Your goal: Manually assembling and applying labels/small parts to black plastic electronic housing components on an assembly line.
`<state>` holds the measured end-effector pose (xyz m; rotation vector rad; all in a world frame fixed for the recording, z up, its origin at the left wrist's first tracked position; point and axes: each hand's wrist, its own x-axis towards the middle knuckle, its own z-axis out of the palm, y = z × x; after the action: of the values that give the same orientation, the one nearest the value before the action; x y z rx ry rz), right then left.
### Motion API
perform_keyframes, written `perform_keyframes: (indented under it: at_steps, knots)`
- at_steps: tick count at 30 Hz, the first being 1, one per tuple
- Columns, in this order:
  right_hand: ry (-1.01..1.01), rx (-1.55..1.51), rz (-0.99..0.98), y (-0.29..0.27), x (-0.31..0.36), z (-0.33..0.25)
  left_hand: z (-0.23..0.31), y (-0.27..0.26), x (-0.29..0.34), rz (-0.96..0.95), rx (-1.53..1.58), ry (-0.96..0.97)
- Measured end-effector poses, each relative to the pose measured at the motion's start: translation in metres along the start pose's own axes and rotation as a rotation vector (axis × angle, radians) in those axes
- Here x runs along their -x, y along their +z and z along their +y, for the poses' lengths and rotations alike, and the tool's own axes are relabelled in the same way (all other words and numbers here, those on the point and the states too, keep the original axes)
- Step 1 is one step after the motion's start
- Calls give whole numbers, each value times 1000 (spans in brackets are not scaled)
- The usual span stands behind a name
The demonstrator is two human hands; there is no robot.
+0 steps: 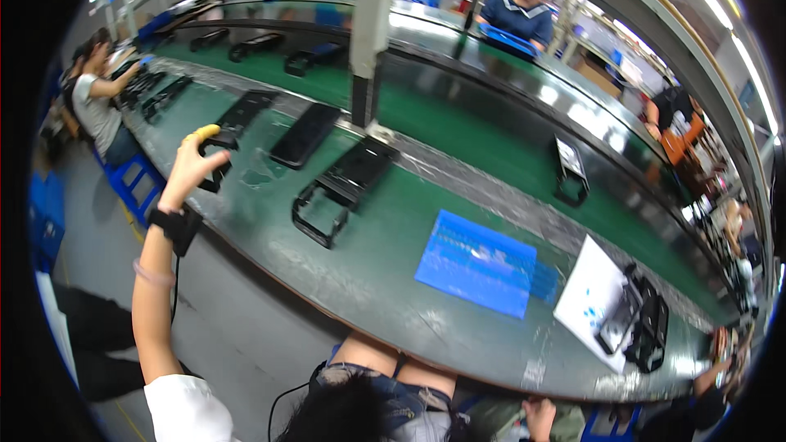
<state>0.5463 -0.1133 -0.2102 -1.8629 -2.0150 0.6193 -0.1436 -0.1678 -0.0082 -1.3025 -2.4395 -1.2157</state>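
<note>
My left hand (195, 165) reaches out at the left side of the green worktable (385, 286), wearing yellow finger covers. Its thumb and fingers are spread apart, at the near end of a black plastic frame with a loop-shaped end (246, 113). I cannot see a firm grip on it. To the right of that frame lies a flat dark panel (305, 136). A larger black housing with an open handle-like loop (357, 170) is beside the panel. A strap with a dark device (173, 225) sits on my left wrist. No hand that is plainly my right shows.
A blue sheet (476, 266) lies before me; right of it are a white board (591, 299) and black parts (648, 323). A post (372, 41) rises beyond. A green conveyor (475, 123) carries black units. Co-workers sit around; a hand (539, 419) rests near olive trousers.
</note>
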Motion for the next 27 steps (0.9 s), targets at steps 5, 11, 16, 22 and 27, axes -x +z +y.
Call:
perform_keyframes:
  at_steps: [5,11,16,22,27]
  knots:
    - [0,-75,110,-19,11,-25,-82,42,-49,-26,-231,-57]
    - [55,-108,142,-72,29,-86,-31,65,-53,20,-676,199]
    - [134,-646,89,-112,6,-163,117,114,-2,-640,-119,333]
    - [-119,-883,-7,-107,-80,-210,131,154,-4,-835,-528,222]
    - [-116,-989,-67,-80,-146,-243,144,124,-5,-852,590,-185]
